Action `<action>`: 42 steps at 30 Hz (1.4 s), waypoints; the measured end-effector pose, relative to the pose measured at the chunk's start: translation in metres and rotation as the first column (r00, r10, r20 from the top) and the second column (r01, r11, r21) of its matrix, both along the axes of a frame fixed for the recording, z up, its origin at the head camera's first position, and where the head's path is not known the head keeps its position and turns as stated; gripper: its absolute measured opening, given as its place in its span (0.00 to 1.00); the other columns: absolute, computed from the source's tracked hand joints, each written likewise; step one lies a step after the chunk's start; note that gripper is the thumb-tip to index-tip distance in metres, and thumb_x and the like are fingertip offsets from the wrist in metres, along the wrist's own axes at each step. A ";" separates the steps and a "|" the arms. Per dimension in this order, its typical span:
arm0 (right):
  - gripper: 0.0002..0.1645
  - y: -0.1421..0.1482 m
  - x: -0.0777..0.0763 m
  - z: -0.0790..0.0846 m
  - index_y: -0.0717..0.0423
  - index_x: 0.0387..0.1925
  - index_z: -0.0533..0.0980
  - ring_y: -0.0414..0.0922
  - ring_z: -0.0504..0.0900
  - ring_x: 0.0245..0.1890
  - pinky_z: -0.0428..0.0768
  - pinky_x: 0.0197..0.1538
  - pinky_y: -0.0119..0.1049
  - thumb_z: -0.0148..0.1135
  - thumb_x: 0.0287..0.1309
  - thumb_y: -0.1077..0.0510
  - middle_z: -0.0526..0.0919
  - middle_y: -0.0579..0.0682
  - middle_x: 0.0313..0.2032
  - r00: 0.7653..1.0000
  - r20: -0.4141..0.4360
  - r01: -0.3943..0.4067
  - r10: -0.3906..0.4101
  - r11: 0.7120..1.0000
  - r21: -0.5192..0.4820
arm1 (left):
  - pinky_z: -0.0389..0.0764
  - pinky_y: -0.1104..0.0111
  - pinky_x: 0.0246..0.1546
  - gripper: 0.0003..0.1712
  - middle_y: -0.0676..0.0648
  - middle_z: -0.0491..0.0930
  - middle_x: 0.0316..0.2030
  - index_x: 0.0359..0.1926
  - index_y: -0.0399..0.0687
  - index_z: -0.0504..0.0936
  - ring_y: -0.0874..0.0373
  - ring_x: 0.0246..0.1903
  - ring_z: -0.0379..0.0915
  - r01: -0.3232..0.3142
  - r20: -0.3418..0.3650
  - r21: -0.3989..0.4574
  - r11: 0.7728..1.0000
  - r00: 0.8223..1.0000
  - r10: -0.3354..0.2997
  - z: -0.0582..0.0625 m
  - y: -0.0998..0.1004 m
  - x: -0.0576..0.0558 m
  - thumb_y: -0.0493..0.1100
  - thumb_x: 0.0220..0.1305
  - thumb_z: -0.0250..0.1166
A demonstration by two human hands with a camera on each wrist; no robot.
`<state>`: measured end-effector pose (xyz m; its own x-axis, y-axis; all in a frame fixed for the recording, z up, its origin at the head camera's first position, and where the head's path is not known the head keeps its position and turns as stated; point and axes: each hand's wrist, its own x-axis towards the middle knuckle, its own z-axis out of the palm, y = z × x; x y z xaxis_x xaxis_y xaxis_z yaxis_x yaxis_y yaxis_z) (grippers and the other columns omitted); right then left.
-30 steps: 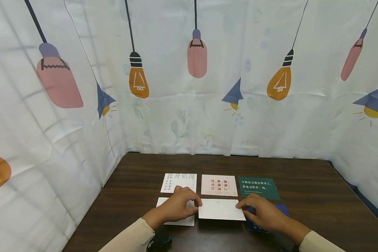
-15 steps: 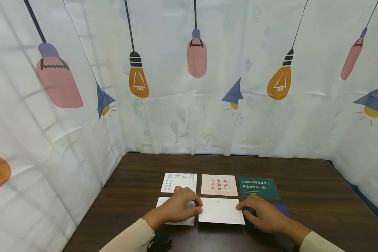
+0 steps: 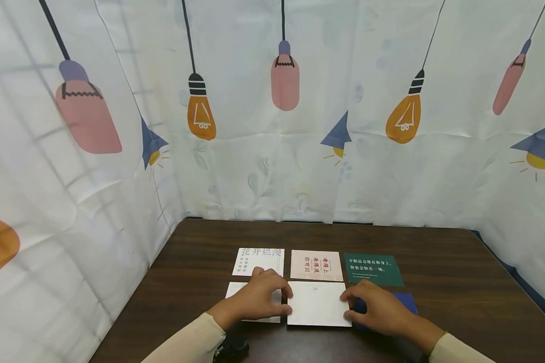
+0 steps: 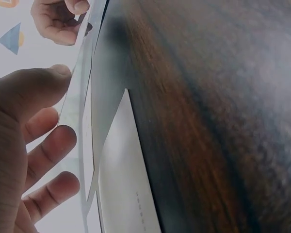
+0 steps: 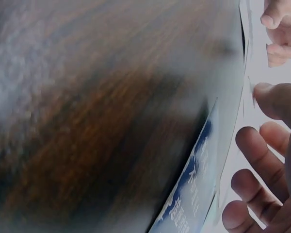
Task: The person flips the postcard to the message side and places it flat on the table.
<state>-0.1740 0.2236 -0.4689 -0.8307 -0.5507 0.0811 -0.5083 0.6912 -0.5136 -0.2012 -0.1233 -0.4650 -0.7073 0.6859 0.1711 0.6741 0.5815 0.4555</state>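
Between both hands is a white card (image 3: 318,302), its faint small print near the far edge, held just above or at the table. My left hand (image 3: 262,296) grips its left edge with thumb and fingertips. At the right edge, the thumb and fingers of my right hand (image 3: 381,308) do the same. Another white card (image 3: 236,289) lies partly hidden beneath the left hand. A blue card (image 3: 407,302) lies under the right hand, mostly covered; its white lettering shows on the blue card (image 5: 184,199) in the right wrist view.
Behind the hands lie a white card with grey lettering (image 3: 258,262), a pale pink card (image 3: 317,265) and a green card (image 3: 374,268), all on the dark wooden table (image 3: 445,267). Near the left cuff is a black object (image 3: 231,348). A lamp-patterned curtain (image 3: 272,171) surrounds the table.
The held card has tilted flatter, its near edge coming down toward the person so more of its face shows. Both thumbs have shifted nearer the person along its edges.
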 end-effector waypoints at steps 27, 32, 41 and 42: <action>0.21 -0.011 -0.001 -0.003 0.36 0.45 0.82 0.31 0.69 0.34 0.74 0.32 0.33 0.78 0.51 0.38 0.71 0.29 0.33 0.998 -0.012 0.057 -0.056 0.993 0.105 | 0.56 0.57 0.46 0.18 0.71 0.78 0.34 0.40 0.65 0.86 0.67 0.41 0.65 -0.074 -0.133 -0.138 0.988 0.990 0.055 -0.007 0.006 -0.002 0.58 0.49 0.81; 0.22 -0.012 -0.002 -0.003 0.39 0.46 0.83 0.32 0.68 0.34 0.73 0.32 0.32 0.78 0.51 0.39 0.71 0.28 0.31 0.999 -0.027 0.044 -0.041 0.991 0.124 | 0.56 0.56 0.46 0.19 0.71 0.77 0.34 0.40 0.65 0.85 0.68 0.41 0.65 -0.086 -0.121 -0.148 0.985 0.990 0.068 -0.007 0.006 -0.002 0.59 0.49 0.81; 0.23 -0.009 -0.001 0.000 0.42 0.46 0.84 0.31 0.69 0.33 0.73 0.32 0.32 0.77 0.52 0.38 0.71 0.29 0.31 0.998 -0.043 0.044 -0.039 0.993 0.111 | 0.56 0.56 0.46 0.19 0.70 0.77 0.34 0.43 0.65 0.85 0.67 0.42 0.66 -0.072 -0.140 -0.150 0.986 0.989 0.051 -0.004 0.008 -0.002 0.58 0.52 0.80; 0.23 -0.007 0.000 0.001 0.41 0.46 0.84 0.31 0.69 0.33 0.73 0.32 0.32 0.77 0.52 0.38 0.71 0.29 0.32 0.998 -0.049 0.049 -0.044 0.993 0.106 | 0.56 0.56 0.46 0.18 0.70 0.77 0.34 0.44 0.64 0.85 0.67 0.43 0.66 -0.071 -0.146 -0.144 0.987 0.988 0.050 -0.003 0.009 -0.002 0.58 0.53 0.79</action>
